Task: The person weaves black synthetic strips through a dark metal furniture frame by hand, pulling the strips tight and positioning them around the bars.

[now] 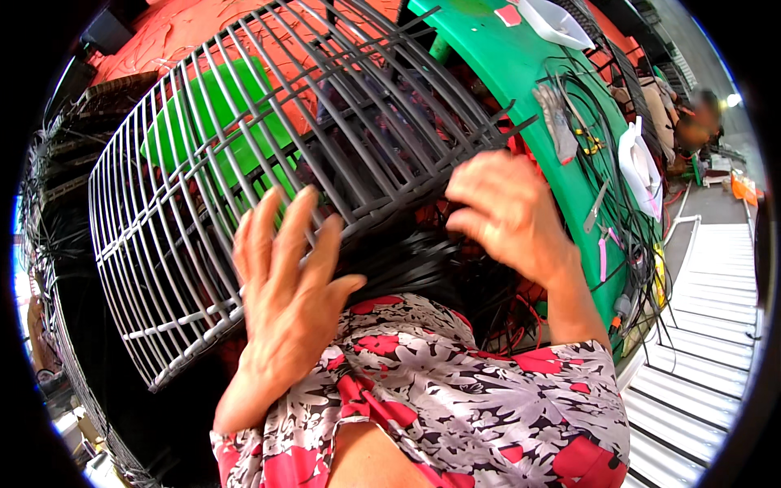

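Basket (325, 175) of slim grey bars fills the frame from its left side to the upper middle, lying tilted, and its open lattice suggests a light load for 2 hands. The bars look like smooth plastic, probably springy and a little slippery, so the thicker bound edge near the middle should give a firmer hold than any single bar; loose ends at upper right could snag or bend. Left hand (289, 285) has its fingers spread over the lower bars, clasping nothing; contact is unclear. Right hand (512, 207) curls by the basket's right end, but I cannot tell whether it pinches a strip. Beyond the lattice sits a glossy green chair (211, 114) on wrinkled red sheeting (167, 32); at right, thin black strands (622, 199) trail across a smooth green table (488, 45).
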The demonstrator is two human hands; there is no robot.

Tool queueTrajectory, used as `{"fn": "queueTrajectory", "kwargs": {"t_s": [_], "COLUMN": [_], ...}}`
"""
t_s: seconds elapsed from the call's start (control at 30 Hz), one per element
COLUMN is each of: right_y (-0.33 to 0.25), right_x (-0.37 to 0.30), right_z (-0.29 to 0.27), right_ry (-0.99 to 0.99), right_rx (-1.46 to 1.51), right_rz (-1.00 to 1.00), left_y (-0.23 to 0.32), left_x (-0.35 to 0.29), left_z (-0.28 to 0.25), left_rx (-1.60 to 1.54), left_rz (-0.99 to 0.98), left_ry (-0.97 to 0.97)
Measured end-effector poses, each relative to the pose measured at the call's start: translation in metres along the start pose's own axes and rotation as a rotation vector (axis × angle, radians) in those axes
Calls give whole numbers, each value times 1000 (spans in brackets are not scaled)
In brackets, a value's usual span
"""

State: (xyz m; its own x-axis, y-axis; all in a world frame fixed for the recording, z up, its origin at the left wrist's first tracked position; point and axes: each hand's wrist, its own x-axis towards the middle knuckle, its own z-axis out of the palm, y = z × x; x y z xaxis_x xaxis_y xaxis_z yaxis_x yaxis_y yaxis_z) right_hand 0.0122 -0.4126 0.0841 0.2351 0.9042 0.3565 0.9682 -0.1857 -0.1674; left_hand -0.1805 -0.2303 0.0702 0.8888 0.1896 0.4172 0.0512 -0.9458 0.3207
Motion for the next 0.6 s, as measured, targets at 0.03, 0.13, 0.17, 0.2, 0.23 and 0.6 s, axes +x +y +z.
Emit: {"fn": "queueTrajectory", "kwargs": {"t_s": [0.03, 0.13, 0.17, 0.2, 0.23, 0.6], "right_y": [17, 60, 67, 74, 81, 150], "right_x": [1, -2, 0, 2, 2, -18], "right_z": [-7, -11, -10, -8, -5, 29], "right_ry": [49, 58, 34, 10, -16, 508], "right_rx": [-111, -272, -283, -292, -303, 594], "right_rz": [36, 195, 174, 152, 131, 718], "left_y": [5, 14, 18, 20, 22, 23], "left_x": [17, 55, 66, 75, 82, 113], "left_z": [11, 43, 53, 63, 74, 119], "left_rx": [-14, -59, -62, -65, -52, 16], "left_rz": [60, 154, 188, 221, 252, 310], "left_ry": [-39, -77, -70, -63, -62, -102]}}
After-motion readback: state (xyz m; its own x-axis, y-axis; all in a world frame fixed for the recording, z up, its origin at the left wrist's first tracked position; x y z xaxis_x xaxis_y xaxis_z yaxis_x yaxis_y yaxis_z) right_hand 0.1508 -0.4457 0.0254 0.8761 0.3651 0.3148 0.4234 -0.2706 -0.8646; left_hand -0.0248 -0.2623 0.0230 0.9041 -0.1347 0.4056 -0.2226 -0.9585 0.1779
